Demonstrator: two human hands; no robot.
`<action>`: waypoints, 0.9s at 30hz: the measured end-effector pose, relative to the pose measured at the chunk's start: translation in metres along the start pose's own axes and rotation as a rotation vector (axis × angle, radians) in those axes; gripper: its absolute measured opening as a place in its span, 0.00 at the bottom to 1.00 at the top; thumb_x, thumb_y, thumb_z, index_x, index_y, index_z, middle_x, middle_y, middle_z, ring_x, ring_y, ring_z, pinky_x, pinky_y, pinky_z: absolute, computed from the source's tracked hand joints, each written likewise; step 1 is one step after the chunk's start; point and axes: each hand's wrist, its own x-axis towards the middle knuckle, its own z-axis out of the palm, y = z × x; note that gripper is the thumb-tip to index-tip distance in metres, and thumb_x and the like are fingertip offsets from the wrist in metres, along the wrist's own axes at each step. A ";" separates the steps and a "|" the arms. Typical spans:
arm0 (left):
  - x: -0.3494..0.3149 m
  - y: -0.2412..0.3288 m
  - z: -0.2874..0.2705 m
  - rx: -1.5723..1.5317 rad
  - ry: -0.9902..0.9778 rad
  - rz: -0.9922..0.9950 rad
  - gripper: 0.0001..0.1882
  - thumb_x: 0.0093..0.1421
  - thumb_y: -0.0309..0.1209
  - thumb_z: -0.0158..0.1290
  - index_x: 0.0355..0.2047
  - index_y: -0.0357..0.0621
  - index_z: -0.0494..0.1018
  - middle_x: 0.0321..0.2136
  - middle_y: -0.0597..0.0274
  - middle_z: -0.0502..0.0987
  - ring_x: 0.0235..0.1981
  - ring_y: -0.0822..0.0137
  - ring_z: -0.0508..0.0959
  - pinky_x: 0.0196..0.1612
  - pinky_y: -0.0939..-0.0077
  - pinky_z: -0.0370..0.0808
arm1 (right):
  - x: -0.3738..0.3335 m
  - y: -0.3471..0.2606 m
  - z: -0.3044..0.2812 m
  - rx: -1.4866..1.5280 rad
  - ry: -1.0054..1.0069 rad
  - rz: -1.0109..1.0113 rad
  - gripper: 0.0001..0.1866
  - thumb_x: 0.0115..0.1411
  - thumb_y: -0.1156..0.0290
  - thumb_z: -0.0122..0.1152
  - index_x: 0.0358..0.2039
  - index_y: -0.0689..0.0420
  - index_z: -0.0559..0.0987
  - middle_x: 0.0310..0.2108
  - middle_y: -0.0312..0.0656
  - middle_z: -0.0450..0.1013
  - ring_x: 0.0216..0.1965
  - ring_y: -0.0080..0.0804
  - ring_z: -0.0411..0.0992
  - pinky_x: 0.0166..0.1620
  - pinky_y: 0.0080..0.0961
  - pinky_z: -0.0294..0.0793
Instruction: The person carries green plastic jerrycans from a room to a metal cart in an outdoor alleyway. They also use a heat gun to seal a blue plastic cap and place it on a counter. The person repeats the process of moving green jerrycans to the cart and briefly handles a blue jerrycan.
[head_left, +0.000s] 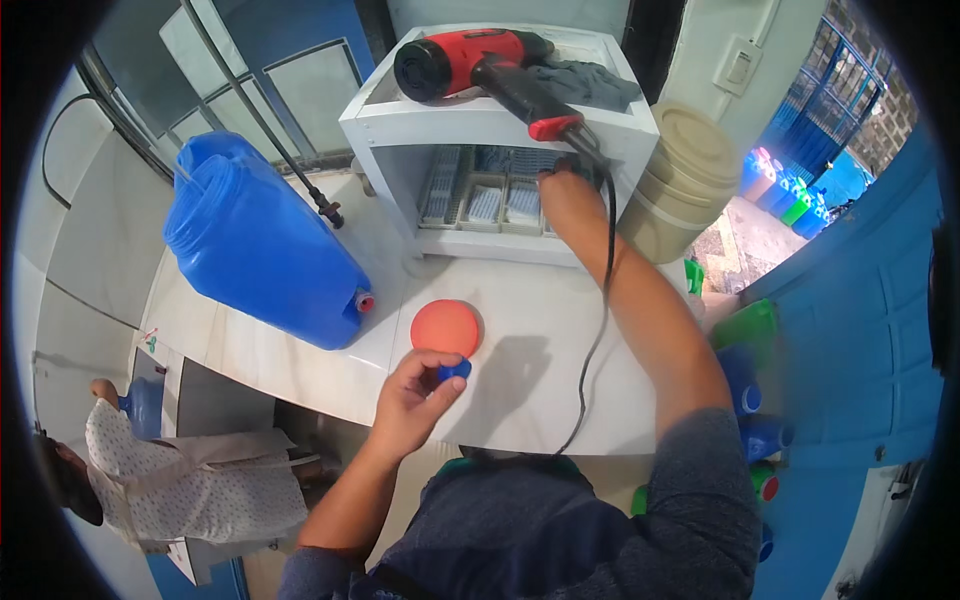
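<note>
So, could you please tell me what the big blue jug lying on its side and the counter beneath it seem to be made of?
Big blue jug: probably moulded plastic, with a smooth, slightly glossy skin and soft highlights. Counter: pale, polished stone or tile, perhaps marble, with faint veining and a visible seam.

Pretty cramped little spot: a pale marble-look table [250, 345] sits against a glass window [250, 80] with metal framing. White shelf unit [500, 125] on the far side, a blue door [860, 330] on the right, and bright daylight coming in from a tiled yard [745, 235] outside.
</note>
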 end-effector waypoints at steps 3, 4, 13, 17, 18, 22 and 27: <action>0.007 0.015 0.009 0.028 0.032 0.048 0.12 0.59 0.22 0.54 0.44 0.38 0.72 0.43 0.62 0.67 0.43 0.72 0.71 0.47 0.78 0.69 | -0.040 0.011 -0.039 0.393 0.228 -0.195 0.09 0.58 0.72 0.50 0.34 0.61 0.78 0.33 0.54 0.76 0.35 0.48 0.76 0.38 0.37 0.76; 0.009 0.021 0.013 0.039 0.018 0.083 0.12 0.59 0.22 0.54 0.44 0.38 0.72 0.44 0.62 0.67 0.43 0.71 0.71 0.47 0.78 0.69 | -0.062 0.017 -0.054 0.521 0.136 -0.028 0.09 0.59 0.72 0.51 0.35 0.61 0.77 0.34 0.51 0.76 0.34 0.44 0.76 0.37 0.33 0.75; 0.019 0.056 0.091 0.159 -0.178 0.152 0.13 0.62 0.25 0.50 0.47 0.37 0.72 0.45 0.61 0.64 0.45 0.71 0.68 0.45 0.79 0.69 | -0.216 0.008 -0.120 1.687 -0.016 0.159 0.12 0.64 0.70 0.51 0.45 0.61 0.73 0.44 0.38 0.70 0.40 0.18 0.67 0.41 0.17 0.69; 0.029 0.048 0.121 0.072 -0.220 0.057 0.08 0.64 0.31 0.49 0.38 0.39 0.72 0.37 0.67 0.73 0.36 0.77 0.71 0.41 0.80 0.70 | -0.233 -0.010 -0.118 1.544 -0.016 0.079 0.13 0.61 0.73 0.56 0.46 0.60 0.71 0.45 0.39 0.68 0.43 0.22 0.66 0.43 0.20 0.68; 0.031 0.046 0.124 0.071 -0.173 0.006 0.09 0.64 0.30 0.50 0.39 0.38 0.72 0.37 0.66 0.71 0.37 0.76 0.70 0.40 0.80 0.70 | -0.239 -0.011 -0.121 1.533 0.006 0.130 0.14 0.59 0.74 0.59 0.46 0.60 0.72 0.45 0.39 0.68 0.43 0.24 0.67 0.43 0.22 0.69; 0.029 0.039 0.136 -0.075 -0.073 -0.135 0.09 0.63 0.29 0.51 0.39 0.35 0.73 0.36 0.64 0.70 0.36 0.76 0.69 0.39 0.81 0.69 | -0.253 -0.007 -0.133 0.898 0.394 -0.196 0.20 0.49 0.76 0.67 0.43 0.57 0.72 0.42 0.43 0.67 0.41 0.34 0.68 0.43 0.29 0.70; 0.012 0.039 0.157 -0.166 -0.069 -0.097 0.09 0.62 0.30 0.52 0.38 0.37 0.74 0.38 0.65 0.69 0.36 0.76 0.69 0.38 0.82 0.70 | -0.251 0.001 -0.121 0.709 0.419 -0.096 0.15 0.50 0.74 0.67 0.38 0.59 0.74 0.32 0.42 0.73 0.35 0.36 0.73 0.37 0.27 0.72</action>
